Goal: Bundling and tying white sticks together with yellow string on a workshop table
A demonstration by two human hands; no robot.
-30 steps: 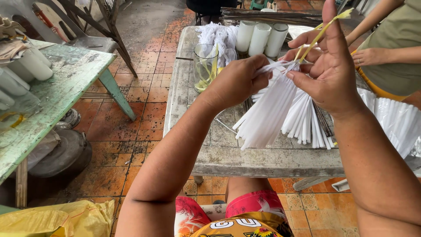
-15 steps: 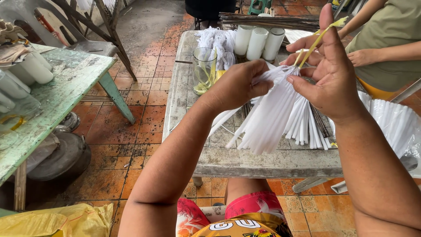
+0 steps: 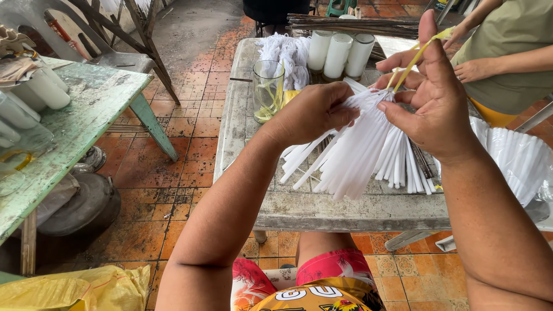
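Note:
My left hand [image 3: 308, 114] and my right hand [image 3: 429, 95] both pinch the top of a bundle of thin white candles [image 3: 357, 150] that fans downward over a worn grey table [image 3: 322, 207]. A yellow plastic strip [image 3: 412, 57] runs from the bundle's top up between my right thumb and fingers. The bundle's lower ends hang just above the table top.
A glass with yellow strips [image 3: 268, 89], white string bunches [image 3: 285, 55] and three thick white candles [image 3: 340, 55] stand at the table's far side. Another person [image 3: 507, 57] works at the right beside more white candles [image 3: 518, 158]. A green table [image 3: 80, 115] stands left.
The candle bundle has spread wider into a fan and my hands have shifted slightly on its top. The yellow strip stays raised in my right hand.

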